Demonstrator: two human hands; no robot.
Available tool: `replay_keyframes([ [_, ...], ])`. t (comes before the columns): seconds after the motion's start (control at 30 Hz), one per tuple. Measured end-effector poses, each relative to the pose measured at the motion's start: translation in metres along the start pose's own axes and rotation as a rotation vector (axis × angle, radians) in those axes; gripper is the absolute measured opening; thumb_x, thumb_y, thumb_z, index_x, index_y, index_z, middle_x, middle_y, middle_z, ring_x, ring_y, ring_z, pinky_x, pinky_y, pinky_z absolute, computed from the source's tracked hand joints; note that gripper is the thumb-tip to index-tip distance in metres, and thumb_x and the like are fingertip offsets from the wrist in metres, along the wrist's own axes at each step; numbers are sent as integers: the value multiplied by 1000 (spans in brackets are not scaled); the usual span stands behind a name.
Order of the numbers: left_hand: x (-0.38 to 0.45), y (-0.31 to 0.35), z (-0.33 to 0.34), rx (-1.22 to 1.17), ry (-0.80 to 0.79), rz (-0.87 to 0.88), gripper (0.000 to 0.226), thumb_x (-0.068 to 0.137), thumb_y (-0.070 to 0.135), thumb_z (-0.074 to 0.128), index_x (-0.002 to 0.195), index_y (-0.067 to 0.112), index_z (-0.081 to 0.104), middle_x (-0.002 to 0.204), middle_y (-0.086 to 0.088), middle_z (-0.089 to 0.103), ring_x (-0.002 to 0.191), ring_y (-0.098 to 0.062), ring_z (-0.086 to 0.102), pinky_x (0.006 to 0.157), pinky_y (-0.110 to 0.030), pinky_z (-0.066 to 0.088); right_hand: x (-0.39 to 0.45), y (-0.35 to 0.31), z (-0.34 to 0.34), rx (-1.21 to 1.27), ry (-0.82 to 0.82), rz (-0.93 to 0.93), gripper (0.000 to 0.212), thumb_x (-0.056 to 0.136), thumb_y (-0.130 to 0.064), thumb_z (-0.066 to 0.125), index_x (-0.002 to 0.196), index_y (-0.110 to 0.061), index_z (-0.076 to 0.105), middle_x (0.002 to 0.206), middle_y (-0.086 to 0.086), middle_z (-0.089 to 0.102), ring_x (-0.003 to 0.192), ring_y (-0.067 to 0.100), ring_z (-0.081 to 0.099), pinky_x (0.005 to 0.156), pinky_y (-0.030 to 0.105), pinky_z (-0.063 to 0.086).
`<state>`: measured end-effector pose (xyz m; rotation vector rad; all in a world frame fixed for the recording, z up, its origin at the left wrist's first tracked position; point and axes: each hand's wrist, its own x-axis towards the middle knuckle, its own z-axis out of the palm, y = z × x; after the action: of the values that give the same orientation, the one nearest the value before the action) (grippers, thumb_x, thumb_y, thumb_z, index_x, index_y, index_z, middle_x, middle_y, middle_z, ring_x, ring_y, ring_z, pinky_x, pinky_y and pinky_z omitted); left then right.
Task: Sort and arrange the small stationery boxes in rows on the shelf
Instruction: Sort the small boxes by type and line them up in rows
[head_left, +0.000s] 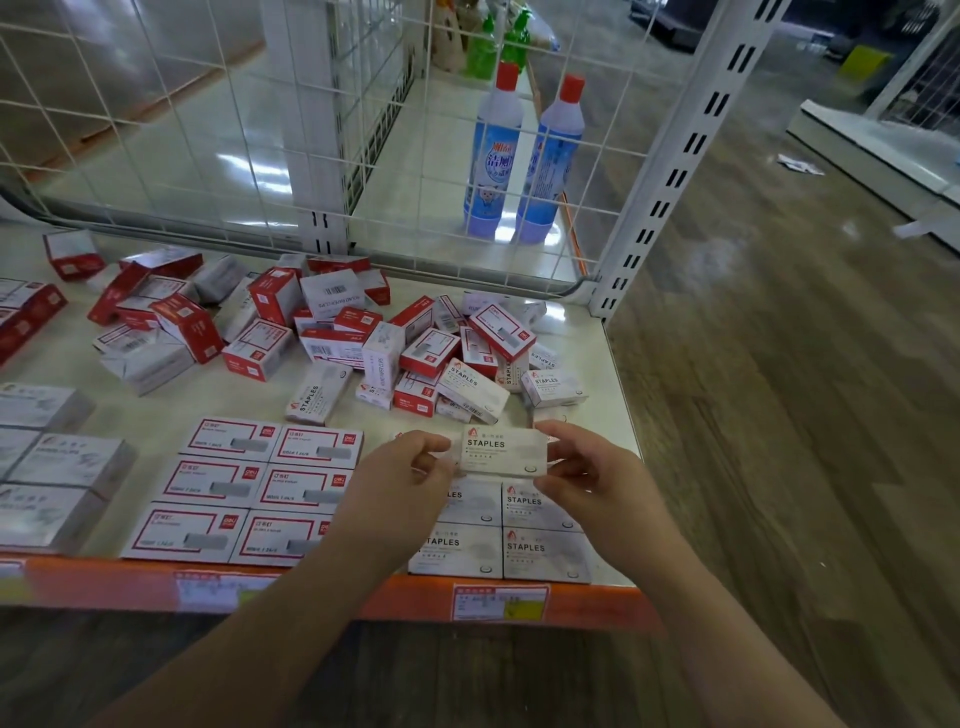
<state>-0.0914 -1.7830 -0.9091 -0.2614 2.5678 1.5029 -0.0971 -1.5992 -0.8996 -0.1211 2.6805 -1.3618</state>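
Cream shelf (582, 332) — orange front edge (405, 597) — above wood-plank floor (779, 415)

The shelf (613, 358) is off-white with an orange front edge (395, 597) carrying a red-bordered white and yellow price label (500, 603). At its near edge lie white boxes with red borders (244, 491), and right of them white boxes printed STAPLES (504, 535) in black with a small red logo. Toward its back, a loose heap (332, 332) mixes red and white. Behind its white wire grid (363, 130) stand blue-and-white bottles (496, 150) with red caps.
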Motion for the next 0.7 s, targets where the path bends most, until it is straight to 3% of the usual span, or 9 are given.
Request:
replay_keyframes([
  [0.13,-1,-5,-3,169,40,55,28,95,19,49,123,22,53,114,3,57,99,-7,51,82,-19,46,-1,0,-3,-63,-16,18,42,87,-8,61,120,-32,53,92,-20,59,84,-4,58,67,4,46],
  [0.3,-4,-8,-9,392,-30,154,35,96,27,45,131,26,45,135,9,46,123,-7,44,100,-24,40,2,1,-1,-102,-21,57,44,87,-9,61,126,-28,52,94,-19,58,84,-3,57,62,4,46],
  [0.57,-6,-14,-10,560,-89,253,40,98,35,35,138,30,36,143,12,37,129,-3,37,104,-20,32,6,3,5,-95,10,98,47,84,-12,67,127,-24,54,96,-9,62,83,4,60,70,15,51],
  [0.7,-4,-13,-11,567,-114,247,45,98,36,34,143,28,29,150,11,27,135,-4,28,108,-21,26,8,2,8,-132,29,88,46,84,-15,66,127,-26,53,92,-14,60,80,-2,57,64,8,47],
])
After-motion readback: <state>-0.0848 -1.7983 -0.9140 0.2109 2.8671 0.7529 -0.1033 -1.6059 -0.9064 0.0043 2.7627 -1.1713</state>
